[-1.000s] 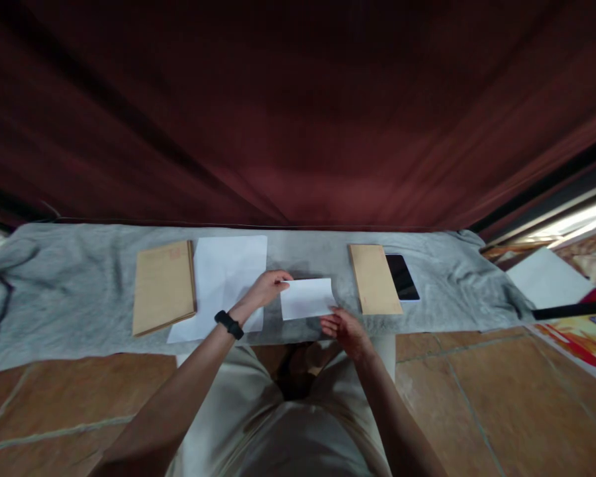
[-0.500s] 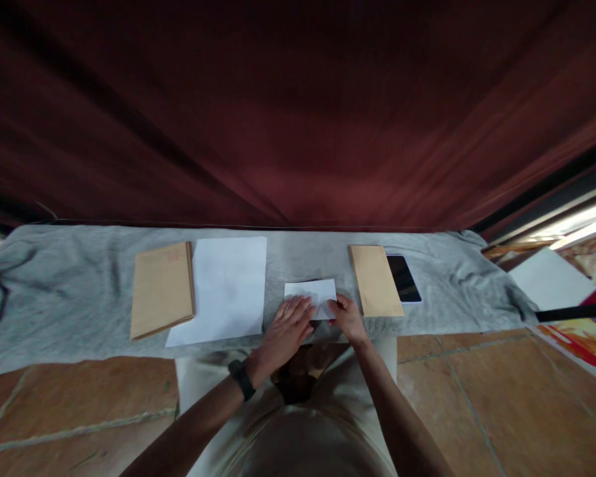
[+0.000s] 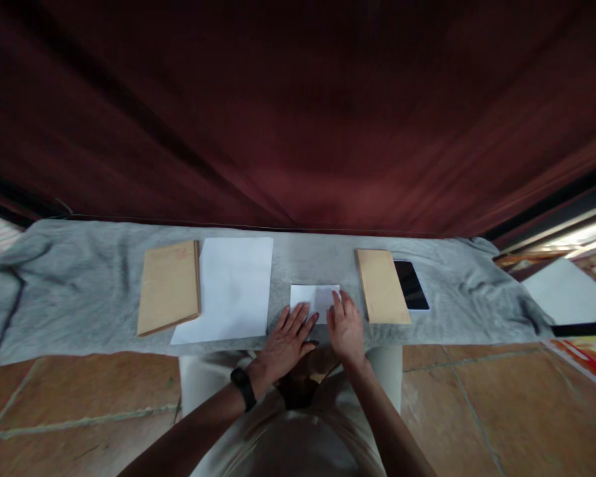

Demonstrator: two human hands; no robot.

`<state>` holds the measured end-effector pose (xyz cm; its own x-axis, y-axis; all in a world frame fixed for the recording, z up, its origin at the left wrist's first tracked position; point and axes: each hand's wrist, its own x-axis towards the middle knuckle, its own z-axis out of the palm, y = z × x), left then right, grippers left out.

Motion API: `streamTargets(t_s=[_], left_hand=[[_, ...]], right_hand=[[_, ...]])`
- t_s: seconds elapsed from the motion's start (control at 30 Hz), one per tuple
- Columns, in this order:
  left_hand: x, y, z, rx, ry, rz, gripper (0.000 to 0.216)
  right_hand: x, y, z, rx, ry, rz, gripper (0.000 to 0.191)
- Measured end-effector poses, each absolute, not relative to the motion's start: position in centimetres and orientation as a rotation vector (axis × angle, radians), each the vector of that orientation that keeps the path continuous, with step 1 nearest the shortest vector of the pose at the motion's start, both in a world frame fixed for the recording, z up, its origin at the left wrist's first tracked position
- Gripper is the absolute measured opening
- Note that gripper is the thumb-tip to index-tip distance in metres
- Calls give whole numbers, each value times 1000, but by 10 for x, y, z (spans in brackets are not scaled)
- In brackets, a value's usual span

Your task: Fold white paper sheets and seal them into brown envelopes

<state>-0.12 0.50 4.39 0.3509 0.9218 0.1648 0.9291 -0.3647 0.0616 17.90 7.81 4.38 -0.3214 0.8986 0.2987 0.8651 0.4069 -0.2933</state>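
Note:
A small folded white paper (image 3: 308, 292) lies near the front edge of the grey cloth, in front of me. My left hand (image 3: 287, 339) rests flat on its near left part, fingers spread, with a dark band on the wrist. At the paper's right edge is my right hand (image 3: 346, 328), its fingers stretched towards the far right corner and touching the paper. Its thumb is mostly hidden. To the right sits a stack of brown envelopes (image 3: 385, 288). On the left, large white sheets (image 3: 236, 285) lie partly beneath another pile of brown envelopes (image 3: 169, 286).
A dark-screened phone (image 3: 411, 286) lies partly under the right envelopes. The grey cloth (image 3: 312, 258) covers a long narrow surface. Behind it hangs a dark red curtain (image 3: 298, 146). A white sheet (image 3: 569, 291) and a colourful printed item (image 3: 593, 358) are at far right.
My right hand has let go of the paper's right edge and moved up, fingers now extended on top near the far corner. My left hand has slid slightly nearer me. The view has shifted a little.

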Motion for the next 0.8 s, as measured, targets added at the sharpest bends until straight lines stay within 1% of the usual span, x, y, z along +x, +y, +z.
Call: streamTargets(t_s=[0.1,0.27,0.4,0.53,0.7,0.8], left_hand=[[-7,4,42,-2572,-1722,-293,64],[-11,4,36,-2479,-1849,-381,66],[-5,25,32,-2349,-2023,-447,62],[0,48,30,-2290,-2101,-465,63],[1,50,34,-2276,-2079,-433,63],[1,42,39,-2455,-1898,-402,57]], right_hand=[[174,67,33,-1308,-2394,132,47],[172,57,19,-1402,-2368,36,51],[173,56,16,-1426,-2349,19,52],[175,56,16,-1430,-2351,19,54],[177,53,18,-1429,-2364,-9,54],[180,52,19,-1435,-2369,2,53]])
